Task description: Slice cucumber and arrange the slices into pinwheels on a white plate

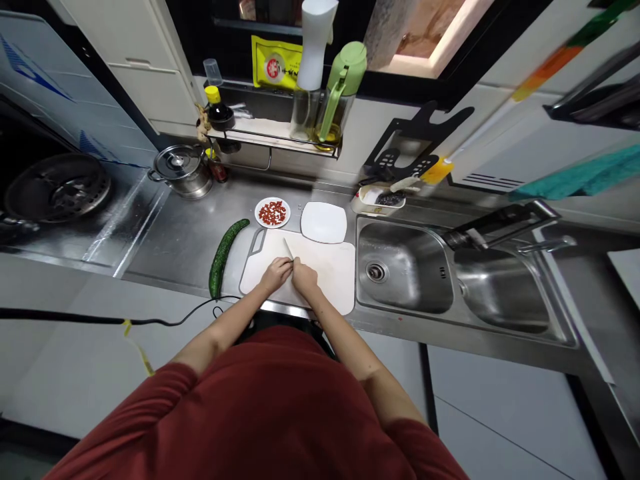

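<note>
Both hands are closed and pressed together, fingers curled, over the middle of a white plastic cutting board (pixel 327 273), the left hand (pixel 275 275) and right hand (pixel 304 279) touching. A narrow silver knife blade (pixel 288 248) rises from between them, its tip pointing away from the person. Its handle is hidden, so which hand grips it cannot be told. Both bare forearms (pixel 230 330) angle inward from the red sleeves (pixel 165 393). Left of the hands lies a long dark green cucumber (pixel 223 259), beyond the board's edge. Ahead of them sit a small round white plate (pixel 259 213) heaped with chopped red pieces and a square white plate (pixel 323 222). A stainless steel sink (pixel 400 230) lies to their right.
</note>
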Available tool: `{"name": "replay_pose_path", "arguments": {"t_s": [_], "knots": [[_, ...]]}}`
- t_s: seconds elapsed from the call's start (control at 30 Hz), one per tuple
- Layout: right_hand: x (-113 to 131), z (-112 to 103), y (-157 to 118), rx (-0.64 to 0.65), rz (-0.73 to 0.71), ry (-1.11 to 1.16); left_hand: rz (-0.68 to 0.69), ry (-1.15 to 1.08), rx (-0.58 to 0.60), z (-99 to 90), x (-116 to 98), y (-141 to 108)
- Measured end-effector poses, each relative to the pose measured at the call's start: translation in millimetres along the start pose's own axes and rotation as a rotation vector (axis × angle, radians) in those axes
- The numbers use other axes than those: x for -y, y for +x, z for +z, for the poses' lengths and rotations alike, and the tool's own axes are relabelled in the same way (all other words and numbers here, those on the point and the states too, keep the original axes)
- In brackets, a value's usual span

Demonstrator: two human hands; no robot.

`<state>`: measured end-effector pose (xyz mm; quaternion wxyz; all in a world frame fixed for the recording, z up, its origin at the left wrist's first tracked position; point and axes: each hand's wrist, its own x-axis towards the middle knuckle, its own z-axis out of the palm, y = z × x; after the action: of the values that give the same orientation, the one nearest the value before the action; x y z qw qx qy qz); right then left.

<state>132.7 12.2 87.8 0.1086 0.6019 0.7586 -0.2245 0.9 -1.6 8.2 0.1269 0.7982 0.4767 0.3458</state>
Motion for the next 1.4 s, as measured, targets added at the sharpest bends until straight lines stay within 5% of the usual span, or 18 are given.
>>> {"name": "replay_pose_path", "arguments": {"t_s": [0.83,1.4], "knots": [[-24,16,-53,0.079,0.036,-0.017,-0.016,-0.008,-0.021,3.8,1,-1],[-4,2,-6,0.009,-0.005,-0.001,-0.008,0.003,-0.02,2.4,1,-1]]}}
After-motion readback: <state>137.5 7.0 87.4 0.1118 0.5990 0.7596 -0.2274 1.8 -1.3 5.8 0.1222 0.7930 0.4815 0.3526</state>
